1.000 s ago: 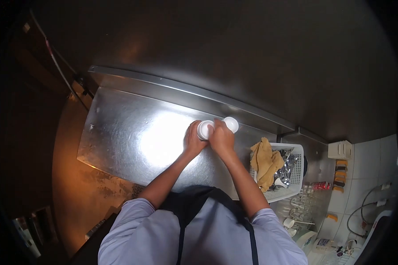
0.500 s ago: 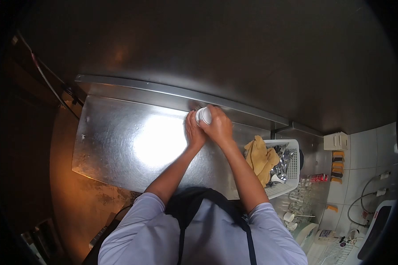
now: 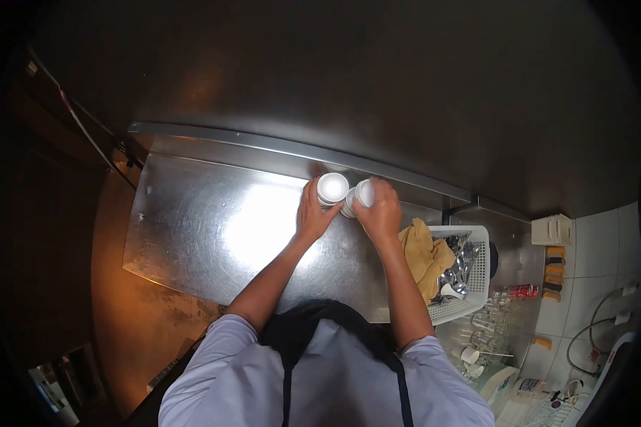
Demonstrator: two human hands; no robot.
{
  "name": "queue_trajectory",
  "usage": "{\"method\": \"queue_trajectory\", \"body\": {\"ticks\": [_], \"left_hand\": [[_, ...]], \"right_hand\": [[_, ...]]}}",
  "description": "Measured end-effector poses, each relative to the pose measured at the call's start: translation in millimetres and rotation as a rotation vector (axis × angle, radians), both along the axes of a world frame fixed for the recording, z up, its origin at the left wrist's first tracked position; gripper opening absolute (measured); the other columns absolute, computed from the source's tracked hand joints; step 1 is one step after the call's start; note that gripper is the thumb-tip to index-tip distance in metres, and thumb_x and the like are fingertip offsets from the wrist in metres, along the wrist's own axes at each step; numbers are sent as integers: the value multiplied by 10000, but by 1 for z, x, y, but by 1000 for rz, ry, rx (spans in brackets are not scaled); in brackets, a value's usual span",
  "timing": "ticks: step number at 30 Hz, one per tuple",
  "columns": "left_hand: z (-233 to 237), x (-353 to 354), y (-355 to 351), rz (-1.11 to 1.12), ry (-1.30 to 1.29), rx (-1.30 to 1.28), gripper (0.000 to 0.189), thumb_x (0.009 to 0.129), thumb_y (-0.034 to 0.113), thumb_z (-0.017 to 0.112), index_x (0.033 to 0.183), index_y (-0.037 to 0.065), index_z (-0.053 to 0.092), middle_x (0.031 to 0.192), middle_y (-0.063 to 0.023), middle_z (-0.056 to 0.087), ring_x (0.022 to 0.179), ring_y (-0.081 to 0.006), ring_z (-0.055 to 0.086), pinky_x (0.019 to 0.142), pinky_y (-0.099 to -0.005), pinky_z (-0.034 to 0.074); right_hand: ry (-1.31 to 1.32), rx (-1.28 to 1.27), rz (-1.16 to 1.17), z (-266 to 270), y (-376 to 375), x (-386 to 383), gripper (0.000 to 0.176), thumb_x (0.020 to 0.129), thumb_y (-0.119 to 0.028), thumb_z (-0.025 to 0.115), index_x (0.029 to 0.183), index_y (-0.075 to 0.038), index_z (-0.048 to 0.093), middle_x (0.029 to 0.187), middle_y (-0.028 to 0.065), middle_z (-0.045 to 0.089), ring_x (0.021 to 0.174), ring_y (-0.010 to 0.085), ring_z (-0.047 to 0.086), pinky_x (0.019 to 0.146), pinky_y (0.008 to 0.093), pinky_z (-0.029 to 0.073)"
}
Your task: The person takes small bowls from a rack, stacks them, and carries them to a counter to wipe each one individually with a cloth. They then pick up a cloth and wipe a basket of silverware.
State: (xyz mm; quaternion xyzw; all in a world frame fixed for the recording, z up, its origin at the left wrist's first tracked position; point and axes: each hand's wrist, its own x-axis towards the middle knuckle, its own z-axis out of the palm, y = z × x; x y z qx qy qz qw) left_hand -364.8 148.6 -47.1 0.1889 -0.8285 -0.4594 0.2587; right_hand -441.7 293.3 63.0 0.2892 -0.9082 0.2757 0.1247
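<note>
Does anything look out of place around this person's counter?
One mild oddity: the tan cloth lies bunched over the edge of the white basket, partly covering the cutlery rather than folded aside. I see no clear spill on the metal counter, though glare hides part of it.

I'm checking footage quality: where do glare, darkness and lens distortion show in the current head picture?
Head view: white glare washes out part of the steel counter; head view: the corners fade to black, and the metal rail looks bowed; head view: the white container in the left hand looks bright, yet its rim reads clearly.
</note>
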Motion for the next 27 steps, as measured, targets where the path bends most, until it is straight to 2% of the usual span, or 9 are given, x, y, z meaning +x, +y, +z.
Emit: {"method": "queue_trajectory", "body": {"ticks": [5, 8, 11, 14, 19, 22, 25, 26, 27], "left_hand": [[-5, 0, 5, -23, -24, -2, 947, 816, 326, 859, 1528, -11, 333, 1493, -261, 435, 1376, -446, 469, 1120, -494, 439], [6, 9, 7, -16, -48, -38, 967, 808, 303, 867, 1537, -14, 316, 1509, -264, 417, 1366, -450, 482, 1107, -492, 456], [16, 18, 7, 0, -141, -76, 916, 814, 257, 862, 1524, -10, 349, 1501, -260, 450, 1337, -439, 522, 1078, -481, 480], [7, 20, 2, -33, -154, -105, 805, 841, 228, 837, 1486, -12, 420, 1426, -246, 549, 1308, -413, 560, 1059, -460, 490], [3, 16, -3, -64, -227, -73, 720, 876, 233, 804, 1463, -21, 474, 1375, -256, 613, 1268, -401, 606, 1053, -441, 488], [5, 22, -1, -79, -201, -75, 770, 887, 273, 799, 1490, -36, 434, 1413, -270, 579, 1310, -398, 574, 1088, -447, 459], [-28, 37, -14, -23, -174, -147, 786, 904, 289, 788, 1498, -57, 409, 1456, -279, 524, 1332, -392, 534, 1125, -443, 419], [-41, 47, -22, -55, -156, -135, 785, 910, 296, 785, 1498, -62, 407, 1459, -277, 516, 1327, -394, 528, 1131, -443, 411], [-48, 61, -23, -55, -119, -136, 729, 921, 246, 775, 1481, -59, 423, 1421, -264, 543, 1289, -389, 547, 1099, -434, 435]], "right_hand": [[7, 49, 130, -25, 12, 1, 663, 763, -259, 860, 1319, 9, 617, 1316, 240, 618, 1229, 405, 597, 1019, 491, 509], [-58, -155, -6, -19, 17, 18, 816, 775, -301, 871, 1442, -3, 508, 1362, 276, 581, 1269, 409, 574, 1024, 494, 504], [-288, -337, -305, -56, 31, 46, 929, 776, -301, 887, 1521, -6, 416, 1229, 214, 673, 1110, 313, 684, 902, 422, 562], [-701, -409, -292, -104, 30, 48, 961, 763, -284, 895, 1532, -21, 381, 1199, 188, 692, 1014, 294, 717, 845, 406, 571], [-526, -405, -263, -128, 15, 18, 508, 863, -198, 792, 1284, -43, 553, 968, 166, 750, 955, 366, 727, 806, 448, 567], [-544, -438, -230, -116, 24, 26, 527, 860, -218, 798, 1288, -44, 546, 1003, 180, 744, 966, 381, 722, 811, 460, 566], [-544, -304, -257, -118, 41, 53, 791, 844, -355, 816, 1461, -1, 471, 1088, 232, 724, 976, 394, 712, 865, 469, 561], [-740, -174, -220, -97, 57, 69, 749, 847, -388, 811, 1430, -9, 532, 1140, 254, 708, 1034, 411, 691, 922, 475, 545], [-609, -189, -245, -112, 67, 93, 658, 864, -382, 797, 1370, -11, 600, 1171, 258, 699, 1073, 413, 675, 954, 474, 532]]}}
